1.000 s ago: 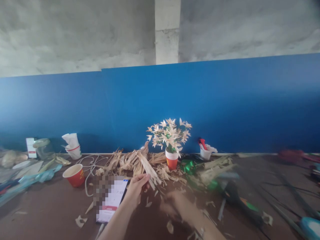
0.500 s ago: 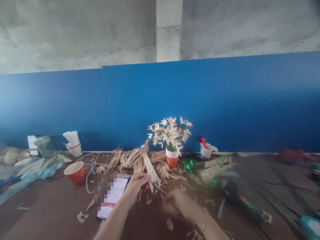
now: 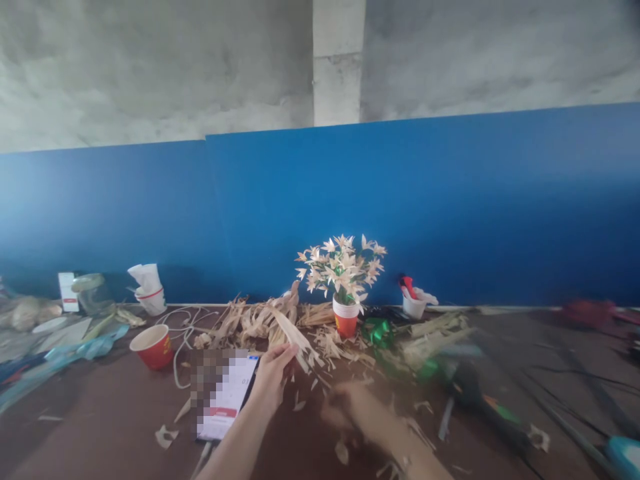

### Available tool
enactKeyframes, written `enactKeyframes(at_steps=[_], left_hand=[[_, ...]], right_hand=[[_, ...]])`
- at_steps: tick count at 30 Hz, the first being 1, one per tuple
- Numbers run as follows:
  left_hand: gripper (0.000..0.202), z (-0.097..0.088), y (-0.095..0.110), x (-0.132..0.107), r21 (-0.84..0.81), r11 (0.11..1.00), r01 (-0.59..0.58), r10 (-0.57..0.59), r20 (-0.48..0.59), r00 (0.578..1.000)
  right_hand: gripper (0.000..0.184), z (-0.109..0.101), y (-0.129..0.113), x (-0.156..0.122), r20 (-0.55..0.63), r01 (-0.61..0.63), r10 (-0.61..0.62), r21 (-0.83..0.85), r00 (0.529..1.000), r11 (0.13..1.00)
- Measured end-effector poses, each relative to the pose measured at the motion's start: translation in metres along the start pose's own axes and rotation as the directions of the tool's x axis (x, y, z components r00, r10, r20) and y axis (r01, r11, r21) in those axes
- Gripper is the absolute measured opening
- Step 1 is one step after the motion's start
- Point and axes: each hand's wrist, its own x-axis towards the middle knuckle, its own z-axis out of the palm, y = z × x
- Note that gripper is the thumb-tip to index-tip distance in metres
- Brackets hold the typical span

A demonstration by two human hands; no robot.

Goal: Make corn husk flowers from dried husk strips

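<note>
Pinched in the fingers of my left hand (image 3: 276, 370) is a pale dried husk strip (image 3: 295, 337), its slit end fanning out to the right. My right hand (image 3: 345, 410) is low and to the right, smeared by motion. From its curled fingers a thin, dark pointed tool (image 3: 321, 379) sticks out toward the husk's split end; its kind is too blurred to tell. Behind both hands stands a bunch of cream flowers (image 3: 344, 267) in a red and white paper cup (image 3: 346, 321). Small husk scraps (image 3: 299, 405) lie about my hands.
A phone (image 3: 225, 400) lies left of my left forearm. Farther left are a red cup (image 3: 153, 350) and a white cable (image 3: 179, 363). Heaped husks (image 3: 250, 327) lie at the back. On the right are green ribbon (image 3: 379, 333), a white cup (image 3: 413, 305) and a dark tool (image 3: 480, 400).
The husk strip in my left hand has tilted lower toward the right, and the left hand has shifted slightly. My right hand stays near the same spot, still blurred.
</note>
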Motion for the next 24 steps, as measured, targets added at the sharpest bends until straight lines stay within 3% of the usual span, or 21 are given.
enactKeyframes(at_steps=[7,12,19,24], left_hand=[[0.028,0.005,-0.001,-0.004,-0.082,0.997,0.013,-0.02,-0.094,0.995],[0.028,0.004,0.0,-0.001,-0.143,0.989,-0.036,0.017,-0.127,0.992],[0.024,0.01,0.001,-0.009,-0.073,0.997,-0.018,0.016,-0.03,0.999],[0.026,0.014,-0.003,-0.012,-0.06,0.998,-0.007,0.005,-0.029,1.0]], right_hand=[[0.042,0.003,-0.01,-0.008,-0.046,0.011,-0.009,0.032,0.999,0.999],[0.036,0.002,-0.002,0.0,0.055,0.018,-0.022,0.07,0.998,0.997],[0.037,-0.001,0.007,0.002,0.063,0.02,-0.029,0.13,0.998,0.991],[0.041,-0.001,0.005,0.002,0.058,0.001,-0.01,0.146,0.998,0.989]])
